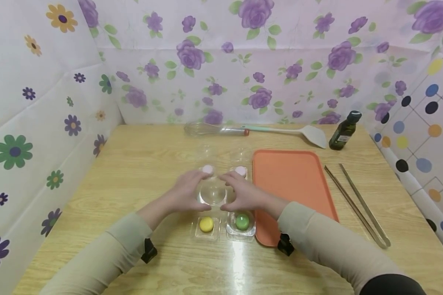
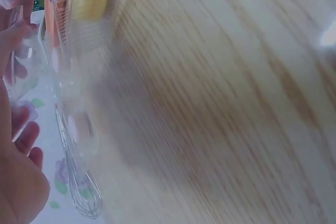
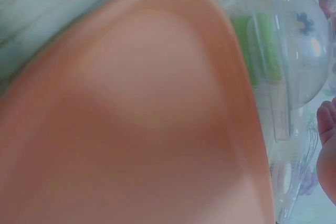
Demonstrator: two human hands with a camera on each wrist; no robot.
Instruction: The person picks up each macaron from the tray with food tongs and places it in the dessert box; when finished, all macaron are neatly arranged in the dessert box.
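Observation:
Both hands are curved around a clear domed plastic lid (image 1: 213,192), which stands between them behind a yellow macaron (image 1: 206,224) in a clear tray. The left hand (image 1: 187,191) holds the lid's left side and the right hand (image 1: 248,192) its right side, thumbs nearer the body. In the left wrist view, fingertips touch the lid's edge (image 2: 22,59). Just in front of the right hand, a green macaron (image 1: 242,221) sits in a clear box; its dome (image 3: 304,40) shows in the right wrist view. Behind the hands lie two pink macarons, one left (image 1: 208,169) and one right (image 1: 240,171), in clear boxes.
An orange tray (image 1: 291,176) lies under the right forearm. Metal tongs (image 1: 358,205) are to its right. Along the back lie a whisk (image 1: 214,129) and a white spatula (image 1: 311,134); a dark bottle (image 1: 344,132) stands at the back right.

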